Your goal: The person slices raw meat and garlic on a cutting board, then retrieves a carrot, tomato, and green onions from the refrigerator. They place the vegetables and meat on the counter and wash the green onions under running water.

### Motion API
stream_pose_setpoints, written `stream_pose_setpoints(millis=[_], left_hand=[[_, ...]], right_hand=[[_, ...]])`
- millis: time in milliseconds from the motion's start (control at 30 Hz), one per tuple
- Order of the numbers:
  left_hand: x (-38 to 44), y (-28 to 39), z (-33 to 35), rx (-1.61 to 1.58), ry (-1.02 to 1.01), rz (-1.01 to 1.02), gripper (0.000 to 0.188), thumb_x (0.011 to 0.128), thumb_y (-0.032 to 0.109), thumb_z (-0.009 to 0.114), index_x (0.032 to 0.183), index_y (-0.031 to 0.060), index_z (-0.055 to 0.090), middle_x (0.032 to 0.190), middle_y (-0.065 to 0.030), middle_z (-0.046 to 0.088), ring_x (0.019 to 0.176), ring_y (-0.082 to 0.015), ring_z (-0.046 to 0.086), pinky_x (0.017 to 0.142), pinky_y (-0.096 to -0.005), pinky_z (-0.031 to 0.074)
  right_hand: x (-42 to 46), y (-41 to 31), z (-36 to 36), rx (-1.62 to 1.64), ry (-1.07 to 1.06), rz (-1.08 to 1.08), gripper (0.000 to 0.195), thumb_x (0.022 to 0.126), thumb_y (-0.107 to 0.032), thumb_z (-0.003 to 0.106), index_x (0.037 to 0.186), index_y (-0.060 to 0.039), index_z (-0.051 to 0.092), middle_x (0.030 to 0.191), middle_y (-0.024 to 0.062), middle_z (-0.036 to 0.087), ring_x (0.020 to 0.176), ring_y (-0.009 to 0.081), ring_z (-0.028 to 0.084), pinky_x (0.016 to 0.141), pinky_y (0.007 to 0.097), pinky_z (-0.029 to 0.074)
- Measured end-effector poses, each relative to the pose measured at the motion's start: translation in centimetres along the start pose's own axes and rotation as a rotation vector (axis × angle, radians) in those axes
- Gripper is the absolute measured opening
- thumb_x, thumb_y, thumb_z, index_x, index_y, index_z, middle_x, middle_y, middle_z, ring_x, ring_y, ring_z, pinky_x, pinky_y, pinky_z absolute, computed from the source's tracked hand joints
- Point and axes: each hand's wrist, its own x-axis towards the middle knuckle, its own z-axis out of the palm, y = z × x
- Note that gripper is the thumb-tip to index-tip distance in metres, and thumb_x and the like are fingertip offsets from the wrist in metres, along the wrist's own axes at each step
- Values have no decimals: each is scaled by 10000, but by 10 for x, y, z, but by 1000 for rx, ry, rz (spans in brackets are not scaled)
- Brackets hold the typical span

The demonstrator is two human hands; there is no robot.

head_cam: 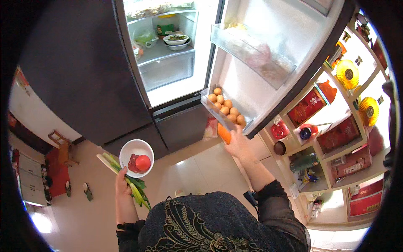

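Observation:
With my left hand (122, 186) I grip a white bowl (123, 150) at its near rim, along with a bunch of scallions (138, 192) that slants beneath the bowl. Inside the bowl lie a tomato (143, 163) and dark red pieces (132, 163), perhaps raw meat. My right hand (238, 145) holds a carrot (224, 133) just below the lowest door bin (217, 111) of the opened refrigerator. Several brown eggs (224, 110) rest in that bin. My right fingertips are at the bin's near end; whether they touch it I cannot tell.
The refrigerator door (270, 108) stands wide to the right, with bagged food (261, 60) in its upper bin. Stacked bowls (176, 40) sit on an inside shelf above a clear drawer (168, 74). A display shelf (324, 167) with boxes lines the right. Slippers (88, 192) lie on the tiled floor.

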Motion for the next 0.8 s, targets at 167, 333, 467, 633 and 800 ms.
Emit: stream_pose_setpoints(millis=[167, 333, 467, 633, 800], left_hand=[[-11, -12, 7, -29, -29, 25, 468, 893, 301, 652, 1249, 2, 596, 1079, -143, 699, 929, -297, 695, 784, -466, 602], [-17, -2, 27, -17, -108, -1, 437, 909, 258, 639, 1235, -29, 594, 1095, -163, 694, 943, -304, 703, 806, -465, 606], [0, -4, 23, 37, -175, -61, 424, 905, 241, 654, 1225, -34, 609, 1115, -149, 697, 980, -283, 696, 868, -433, 579], [10, 6, 24, 181, -190, -171, 393, 892, 177, 685, 1220, -26, 610, 1071, -136, 691, 938, -269, 688, 832, -424, 582], [14, -13, 41, 328, -390, -217, 475, 858, 164, 734, 1246, -62, 578, 1112, -170, 674, 950, -286, 693, 824, -427, 585]], right_hand=[[-15, -71, 24, 338, -145, -259, 478, 680, -217, 720, 1082, 18, 613, 1528, 282, 336, 1183, 416, 586, 1010, 481, 476], [-54, -96, 6, 503, -196, -462, 534, 692, -183, 715, 1173, 16, 598, 1451, 265, 467, 1263, 392, 544, 1056, 424, 445], [-108, -58, -5, 465, -229, -131, 616, 714, -190, 741, 1265, 15, 556, 1222, 226, 626, 1154, 391, 604, 980, 437, 489], [-218, -1, 17, 747, -169, 623, 559, 715, -86, 790, 1223, -16, 568, 981, 92, 641, 879, 191, 637, 791, 348, 539], [-407, 65, 100, 906, 229, 785, 487, 691, -61, 786, 1136, -36, 589, 974, 77, 644, 807, 195, 655, 741, 345, 557]])
